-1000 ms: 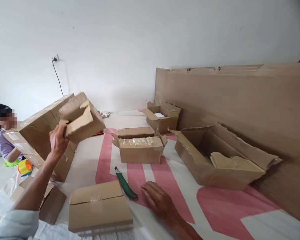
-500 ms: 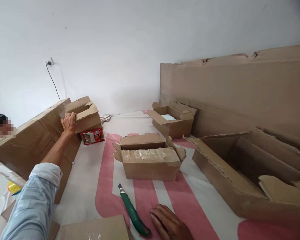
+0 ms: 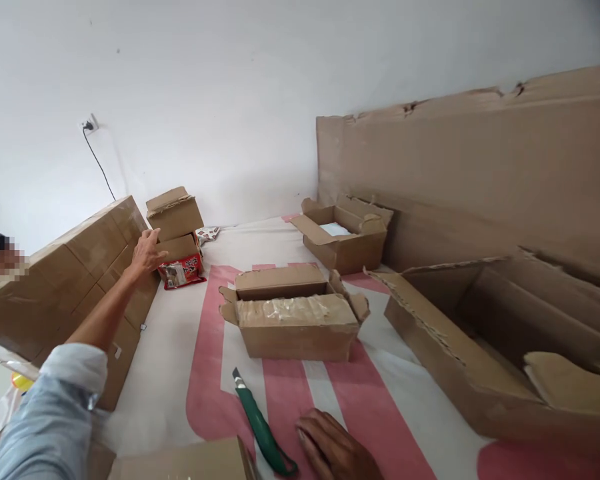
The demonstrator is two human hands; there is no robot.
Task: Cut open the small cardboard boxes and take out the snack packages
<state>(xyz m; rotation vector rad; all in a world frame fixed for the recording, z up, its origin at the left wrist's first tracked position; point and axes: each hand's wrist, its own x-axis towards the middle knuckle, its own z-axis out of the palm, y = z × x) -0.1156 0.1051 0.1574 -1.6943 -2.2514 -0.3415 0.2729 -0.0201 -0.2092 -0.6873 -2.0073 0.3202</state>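
My left hand reaches far to the left with its fingers spread, just short of a small cardboard box that rests on another box at the back left. A red snack packet lies right under that stack. My right hand rests flat on the pink-and-white sheet at the bottom, fingers stretched out, next to a green utility knife. Ahead of it stands an open box with a plastic-wrapped pack inside.
A big taped carton lies along the left. A long torn open box fills the right, under a tall cardboard sheet leaning on the wall. Another open box sits at the back. A closed box lies at the bottom edge. A person sits far left.
My left hand carried the small box away from me, set it down on the back-left stack and let go. The view moved forward; my right hand stayed by the knife.
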